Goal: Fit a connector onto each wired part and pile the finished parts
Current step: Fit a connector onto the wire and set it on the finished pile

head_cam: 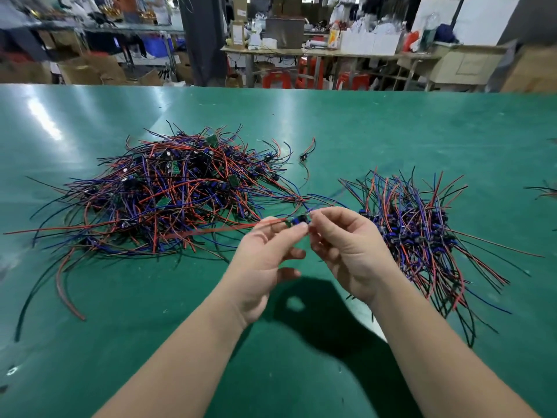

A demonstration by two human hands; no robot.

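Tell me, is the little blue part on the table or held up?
Held up: the left hand and right hand pinch the blue part above the table.

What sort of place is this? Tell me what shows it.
Probably an electronics assembly workshop: a green work table holds a loose pile of wired parts and a tidier pile, the left hand and right hand pinch one wired part, and cluttered benches stand behind.

Green table (391,131); red stools (275,79), cardboard boxes (90,70) behind.
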